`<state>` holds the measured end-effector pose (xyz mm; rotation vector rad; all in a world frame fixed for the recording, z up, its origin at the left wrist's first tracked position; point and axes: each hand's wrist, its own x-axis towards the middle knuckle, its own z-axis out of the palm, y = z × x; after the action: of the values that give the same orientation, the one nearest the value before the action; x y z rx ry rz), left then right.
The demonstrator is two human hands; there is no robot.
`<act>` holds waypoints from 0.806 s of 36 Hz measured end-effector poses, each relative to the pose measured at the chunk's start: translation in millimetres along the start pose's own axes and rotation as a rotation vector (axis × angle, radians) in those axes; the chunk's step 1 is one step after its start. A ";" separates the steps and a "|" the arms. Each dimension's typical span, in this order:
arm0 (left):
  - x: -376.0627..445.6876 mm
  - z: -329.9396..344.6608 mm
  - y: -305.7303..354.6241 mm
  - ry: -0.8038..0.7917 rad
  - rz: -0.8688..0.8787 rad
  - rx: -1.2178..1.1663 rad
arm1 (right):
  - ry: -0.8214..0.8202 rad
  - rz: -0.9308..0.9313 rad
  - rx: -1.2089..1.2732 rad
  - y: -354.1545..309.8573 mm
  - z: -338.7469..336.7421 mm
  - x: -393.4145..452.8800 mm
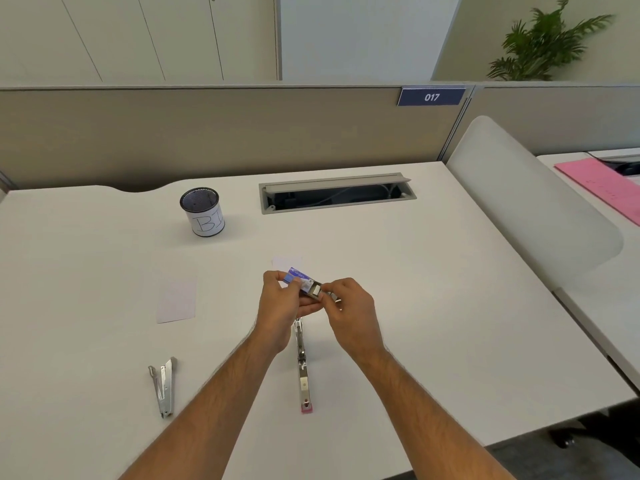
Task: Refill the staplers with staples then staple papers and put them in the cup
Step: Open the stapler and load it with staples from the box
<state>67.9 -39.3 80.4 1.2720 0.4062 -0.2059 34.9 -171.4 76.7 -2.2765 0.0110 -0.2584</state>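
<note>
Above the desk's middle, my left hand [282,303] grips a small blue staple box [298,277] with its inner tray slid out to the right. My right hand [349,306] pinches at that tray's open end [317,290]. Under my hands a stapler with a pink end [304,372] lies opened flat on the white desk [433,289]. A second, all-metal stapler [163,386] lies half open at the front left. One slip of paper [177,301] lies to the left and another [282,262] just beyond my hands. A mesh cup [202,211] with a white label stands at the back left.
A cable slot [337,194] with its lid raised is set into the desk at the back. A grey partition [207,133] closes off the far edge. A rounded white divider [526,209] borders the right side, with a pink folder [602,185] on the neighbouring desk.
</note>
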 end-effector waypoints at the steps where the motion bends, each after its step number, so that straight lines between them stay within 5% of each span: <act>1: -0.3 0.0 -0.3 0.004 0.003 0.002 | -0.006 -0.010 -0.022 -0.2 -0.5 0.0; 15: -2.9 -0.8 -4.4 0.017 0.005 0.035 | -0.032 0.016 -0.068 1.4 -1.5 -0.4; 29: -1.9 -0.7 -7.4 0.020 0.007 0.029 | 0.000 0.214 0.302 6.9 -0.4 3.4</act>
<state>63.3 -40.9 74.4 1.3048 0.4175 -0.1935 38.8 -176.6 72.5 -1.9567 0.2015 -0.1361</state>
